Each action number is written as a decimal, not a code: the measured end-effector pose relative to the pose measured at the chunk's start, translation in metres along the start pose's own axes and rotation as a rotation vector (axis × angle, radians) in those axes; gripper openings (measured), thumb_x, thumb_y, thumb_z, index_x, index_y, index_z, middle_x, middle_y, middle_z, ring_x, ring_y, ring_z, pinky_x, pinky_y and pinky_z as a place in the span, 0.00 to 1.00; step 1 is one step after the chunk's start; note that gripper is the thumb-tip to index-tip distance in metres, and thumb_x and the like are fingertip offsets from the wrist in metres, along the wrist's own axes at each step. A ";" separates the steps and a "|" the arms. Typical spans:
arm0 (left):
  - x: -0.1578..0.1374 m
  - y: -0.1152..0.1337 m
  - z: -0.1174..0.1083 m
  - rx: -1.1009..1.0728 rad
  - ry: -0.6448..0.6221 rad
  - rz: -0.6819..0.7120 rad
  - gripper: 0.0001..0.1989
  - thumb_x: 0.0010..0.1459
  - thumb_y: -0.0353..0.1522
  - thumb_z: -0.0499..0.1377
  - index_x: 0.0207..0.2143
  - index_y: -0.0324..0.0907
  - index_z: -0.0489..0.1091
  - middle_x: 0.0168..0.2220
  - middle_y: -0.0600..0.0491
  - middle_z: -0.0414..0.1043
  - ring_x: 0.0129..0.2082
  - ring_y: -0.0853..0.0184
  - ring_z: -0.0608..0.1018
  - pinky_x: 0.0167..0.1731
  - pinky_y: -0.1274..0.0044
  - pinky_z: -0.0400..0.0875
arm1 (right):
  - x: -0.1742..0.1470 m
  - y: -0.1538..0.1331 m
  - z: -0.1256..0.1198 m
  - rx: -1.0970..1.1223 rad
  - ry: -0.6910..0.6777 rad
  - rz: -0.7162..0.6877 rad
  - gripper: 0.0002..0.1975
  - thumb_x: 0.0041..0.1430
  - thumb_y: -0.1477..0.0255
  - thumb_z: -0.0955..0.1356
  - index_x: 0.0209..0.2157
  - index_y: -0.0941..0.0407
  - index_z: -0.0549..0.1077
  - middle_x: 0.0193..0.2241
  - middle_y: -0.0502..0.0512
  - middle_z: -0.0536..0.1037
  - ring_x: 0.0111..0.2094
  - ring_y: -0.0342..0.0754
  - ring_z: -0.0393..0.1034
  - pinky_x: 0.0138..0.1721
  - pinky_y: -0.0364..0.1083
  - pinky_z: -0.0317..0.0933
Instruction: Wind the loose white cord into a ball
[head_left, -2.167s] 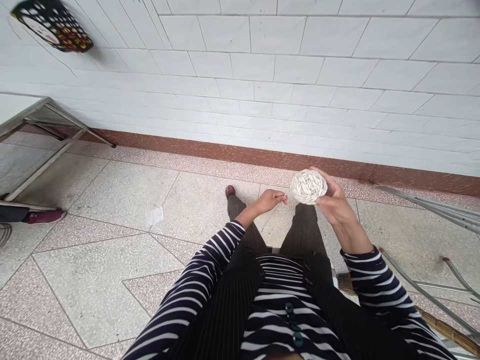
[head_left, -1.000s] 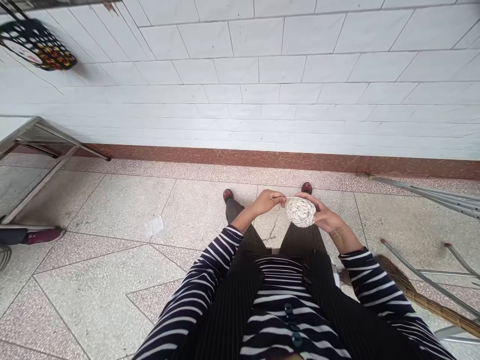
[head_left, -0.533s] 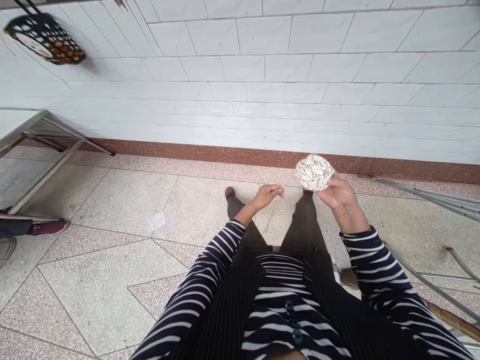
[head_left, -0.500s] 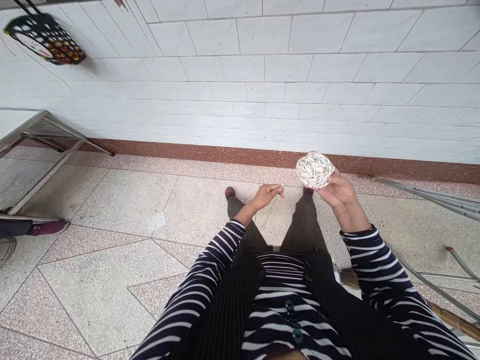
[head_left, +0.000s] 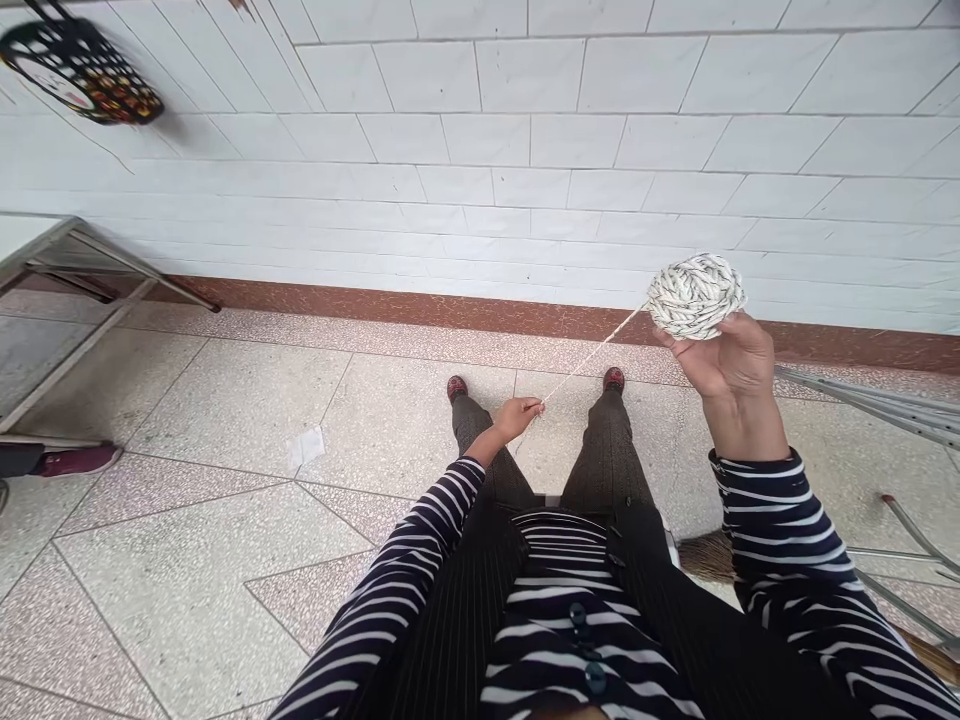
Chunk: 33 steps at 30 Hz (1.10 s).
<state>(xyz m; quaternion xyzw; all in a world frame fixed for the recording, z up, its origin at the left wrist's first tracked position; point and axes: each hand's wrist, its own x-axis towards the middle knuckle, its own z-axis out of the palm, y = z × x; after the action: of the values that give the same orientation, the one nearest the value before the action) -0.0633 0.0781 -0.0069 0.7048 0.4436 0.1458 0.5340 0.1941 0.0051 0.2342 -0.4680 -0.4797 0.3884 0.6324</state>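
My right hand holds up a ball of white cord with dark flecks, fingers and thumb curled around its lower side. From the ball's left side a cord strand runs straight and taut, down and to the left. Its other end is pinched between the thumb and fingers of my left hand, which is low in front of my legs. A short loose tail seems to hang below that pinch.
A white tiled wall faces me. At left stand a metal-framed table and another person's shoe. A patterned bag hangs upper left. Folded metal legs and a broom are at right; paper lies on the floor.
My right hand has moved up and to the right with the ball. My left hand has shifted slightly down and left, and the strand between them now shows stretched taut.
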 end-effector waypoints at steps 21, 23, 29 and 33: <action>0.011 -0.002 0.006 0.093 0.059 -0.068 0.20 0.57 0.29 0.62 0.53 0.43 0.73 0.53 0.44 0.76 0.55 0.55 0.75 0.58 0.67 0.64 | -0.003 0.013 0.005 0.048 0.005 0.100 0.32 0.46 0.63 0.72 0.56 0.45 0.70 0.55 0.57 0.75 0.59 0.65 0.67 0.48 0.64 0.73; 0.020 0.024 0.006 -0.008 0.041 0.059 0.28 0.59 0.32 0.62 0.62 0.43 0.66 0.59 0.44 0.72 0.58 0.58 0.74 0.57 0.70 0.66 | -0.010 0.030 0.019 0.079 -0.048 0.227 0.34 0.43 0.66 0.73 0.56 0.45 0.70 0.57 0.57 0.74 0.57 0.65 0.69 0.46 0.63 0.74; 0.029 0.081 0.017 -0.270 0.044 0.286 0.13 0.63 0.38 0.60 0.43 0.37 0.76 0.43 0.47 0.80 0.46 0.61 0.78 0.52 0.72 0.69 | -0.024 0.057 0.040 0.118 -0.107 0.386 0.31 0.44 0.68 0.75 0.53 0.46 0.72 0.55 0.55 0.76 0.50 0.61 0.74 0.44 0.61 0.75; 0.003 0.057 0.030 -0.205 -0.046 0.236 0.16 0.66 0.37 0.53 0.31 0.39 0.75 0.34 0.51 0.79 0.39 0.66 0.78 0.47 0.75 0.69 | -0.017 0.068 0.023 0.122 0.040 0.373 0.28 0.43 0.67 0.75 0.48 0.47 0.69 0.49 0.53 0.76 0.46 0.57 0.74 0.41 0.60 0.75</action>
<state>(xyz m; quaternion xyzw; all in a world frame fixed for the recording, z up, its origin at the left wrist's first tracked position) -0.0141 0.0594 0.0313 0.6968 0.3283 0.2358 0.5925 0.1650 0.0121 0.1671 -0.5173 -0.3477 0.5177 0.5861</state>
